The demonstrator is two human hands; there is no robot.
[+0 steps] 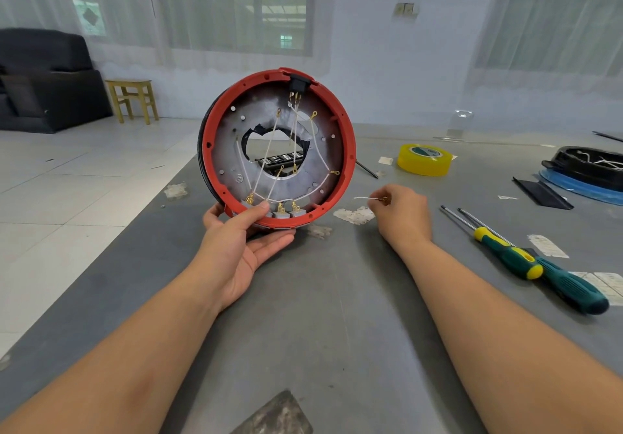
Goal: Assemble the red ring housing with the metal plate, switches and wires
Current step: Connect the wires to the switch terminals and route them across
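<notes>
The red ring housing [347, 143] stands on edge on the grey table, its open side facing me. Inside it sits the metal plate [226, 143] with a jagged middle hole. White wires [269, 150] with gold terminals cross the plate. Grey switches [296, 212] line the bottom rim and a black socket [298, 82] sits at the top. My left hand [242, 234] grips the lower rim, thumb pressing inside near the switches. To the right, my right hand [401, 211] pinches a short loose white wire [365, 199] with a gold terminal, just above the table.
Two screwdrivers [526, 258] with green-yellow handles lie at the right. A yellow tape roll [424, 160] sits behind my right hand, a black part on a blue ring [586, 170] at far right. Paper scraps [354, 214] litter the table. The table's left edge [135, 224] borders tiled floor.
</notes>
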